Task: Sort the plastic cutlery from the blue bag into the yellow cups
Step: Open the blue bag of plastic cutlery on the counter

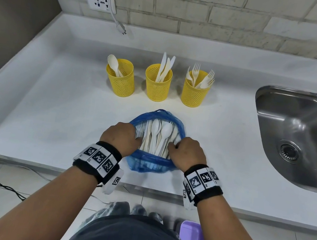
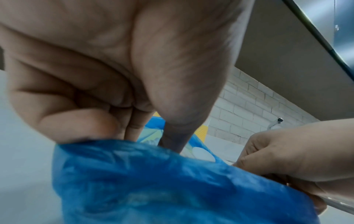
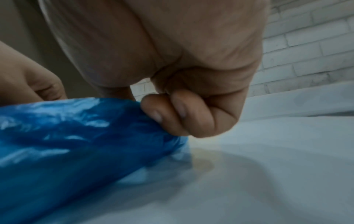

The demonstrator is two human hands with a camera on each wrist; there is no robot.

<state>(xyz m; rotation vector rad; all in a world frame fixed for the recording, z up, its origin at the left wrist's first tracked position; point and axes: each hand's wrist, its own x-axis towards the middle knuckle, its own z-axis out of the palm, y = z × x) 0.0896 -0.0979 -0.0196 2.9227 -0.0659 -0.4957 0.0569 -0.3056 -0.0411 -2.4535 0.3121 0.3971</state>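
Observation:
A blue plastic bag (image 1: 147,164) lies on the white counter near its front edge, its mouth spread wide. Inside lie several white plastic spoons (image 1: 156,134) and other cutlery. My left hand (image 1: 119,138) grips the bag's left rim (image 2: 134,174), fingers curled into the opening. My right hand (image 1: 186,151) grips the right rim (image 3: 114,128), fingers curled round the plastic. Behind the bag stand three yellow mesh cups: the left cup (image 1: 121,80) holds spoons, the middle cup (image 1: 157,84) knives, the right cup (image 1: 195,89) forks.
A steel sink (image 1: 301,140) sits at the right of the white counter (image 1: 55,95). A wall socket (image 1: 100,0) and a hanging white cable (image 1: 119,23) are at the back. A purple bin (image 1: 192,238) stands on the floor below.

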